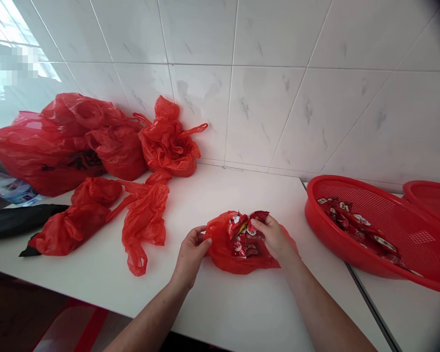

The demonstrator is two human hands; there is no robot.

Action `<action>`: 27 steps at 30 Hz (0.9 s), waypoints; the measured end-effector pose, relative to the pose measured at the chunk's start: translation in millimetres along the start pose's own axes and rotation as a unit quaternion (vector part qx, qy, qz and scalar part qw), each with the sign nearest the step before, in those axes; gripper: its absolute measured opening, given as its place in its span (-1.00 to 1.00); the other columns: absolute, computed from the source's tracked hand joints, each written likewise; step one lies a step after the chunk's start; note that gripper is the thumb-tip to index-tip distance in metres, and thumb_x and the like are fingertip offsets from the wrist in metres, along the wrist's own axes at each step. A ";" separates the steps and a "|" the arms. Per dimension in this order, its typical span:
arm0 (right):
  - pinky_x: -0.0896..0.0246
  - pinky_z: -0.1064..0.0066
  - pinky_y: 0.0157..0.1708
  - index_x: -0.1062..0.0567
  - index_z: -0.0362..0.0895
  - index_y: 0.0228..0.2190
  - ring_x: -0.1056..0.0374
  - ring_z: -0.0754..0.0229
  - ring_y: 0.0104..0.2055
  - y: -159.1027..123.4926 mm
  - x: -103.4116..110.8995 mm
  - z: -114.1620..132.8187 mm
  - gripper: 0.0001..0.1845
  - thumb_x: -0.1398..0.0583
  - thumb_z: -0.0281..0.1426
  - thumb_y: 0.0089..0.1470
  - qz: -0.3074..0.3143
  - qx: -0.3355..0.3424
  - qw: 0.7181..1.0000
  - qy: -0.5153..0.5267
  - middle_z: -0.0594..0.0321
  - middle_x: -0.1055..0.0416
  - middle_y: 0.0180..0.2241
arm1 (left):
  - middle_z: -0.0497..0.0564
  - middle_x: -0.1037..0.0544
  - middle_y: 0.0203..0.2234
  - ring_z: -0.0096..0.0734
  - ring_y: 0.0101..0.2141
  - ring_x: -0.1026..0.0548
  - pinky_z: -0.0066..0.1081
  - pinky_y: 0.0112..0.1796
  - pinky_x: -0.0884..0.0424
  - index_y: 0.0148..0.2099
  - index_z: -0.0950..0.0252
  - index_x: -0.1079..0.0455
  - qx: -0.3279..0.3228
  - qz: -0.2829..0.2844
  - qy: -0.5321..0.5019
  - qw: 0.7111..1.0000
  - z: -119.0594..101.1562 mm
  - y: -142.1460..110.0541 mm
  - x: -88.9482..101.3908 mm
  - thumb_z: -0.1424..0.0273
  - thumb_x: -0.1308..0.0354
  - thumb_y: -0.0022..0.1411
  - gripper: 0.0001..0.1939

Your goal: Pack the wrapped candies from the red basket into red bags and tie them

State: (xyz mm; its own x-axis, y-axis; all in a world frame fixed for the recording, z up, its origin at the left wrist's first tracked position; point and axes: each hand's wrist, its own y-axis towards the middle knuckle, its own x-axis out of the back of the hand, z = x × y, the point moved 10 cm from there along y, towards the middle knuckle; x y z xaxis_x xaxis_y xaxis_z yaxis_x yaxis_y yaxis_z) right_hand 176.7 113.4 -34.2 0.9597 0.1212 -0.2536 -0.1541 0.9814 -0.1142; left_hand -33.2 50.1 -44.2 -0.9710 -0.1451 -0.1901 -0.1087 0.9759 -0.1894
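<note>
A red plastic bag [227, 261] lies spread open on the white table in front of me. Several small, shiny, dark red candy packets [240, 244] rest in its opening. My left hand [192, 252] pinches the bag's left edge between thumb and fingers. Over the right part of the bag, my right hand [273, 237] grips one red wrapped packet [258, 215] between thumb and fingers, just above the others. The fingers under that packet are partly hidden.
At the right stands a red perforated basket [326, 239] holding similar packets, with another red basket [432, 195] behind it. Filled red bags [69, 137] and a knotted one [168, 142] line the tiled wall at left. A crumpled red bag [144, 210] and a black bag [18, 220] lie nearer.
</note>
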 end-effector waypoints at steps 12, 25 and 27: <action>-0.28 0.30 -0.13 -0.47 -0.02 -0.24 -0.41 0.11 -0.18 -21.7 -25.4 12.6 -0.69 -0.19 -0.13 0.00 0.066 -0.049 0.993 -0.080 0.27 -0.50 -0.19 | -0.09 -0.38 -0.45 -0.45 -0.40 -0.35 -0.45 -0.34 -0.31 -0.07 0.24 -0.35 -0.081 -0.036 0.123 0.988 -25.3 0.2 3.2 0.42 -0.11 0.00 -0.63; -0.31 0.29 -0.21 -0.48 0.01 -0.28 -0.42 0.09 -0.23 -12.7 -8.6 12.6 -0.75 -0.20 -0.17 -0.03 0.004 0.011 0.991 -0.136 0.31 -0.51 -0.29 | -0.08 -0.36 -0.45 -0.43 -0.40 -0.33 -0.45 -0.34 -0.28 -0.09 0.24 -0.35 -0.069 -0.031 0.131 0.988 -21.9 -1.1 2.4 0.39 -0.10 0.00 -0.65; -0.30 0.31 -0.20 -0.48 -0.04 -0.26 -0.42 0.11 -0.21 -14.7 7.7 31.0 -0.72 -0.22 -0.19 -0.04 -0.065 0.062 0.983 -0.162 0.26 -0.51 -0.28 | -0.08 -0.35 -0.45 -0.43 -0.40 -0.33 -0.45 -0.35 -0.27 -0.09 0.24 -0.34 -0.072 -0.031 0.134 0.988 -22.4 -0.8 2.3 0.39 -0.09 0.00 -0.65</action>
State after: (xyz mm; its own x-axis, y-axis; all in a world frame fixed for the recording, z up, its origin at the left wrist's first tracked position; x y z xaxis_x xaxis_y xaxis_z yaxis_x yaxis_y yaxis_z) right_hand 193.7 104.5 -4.7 0.9969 0.0152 0.0770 -0.0150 0.9999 -0.0025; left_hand -40.2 52.6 -22.9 -0.9810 -0.1754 0.0826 -0.1799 0.9824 -0.0509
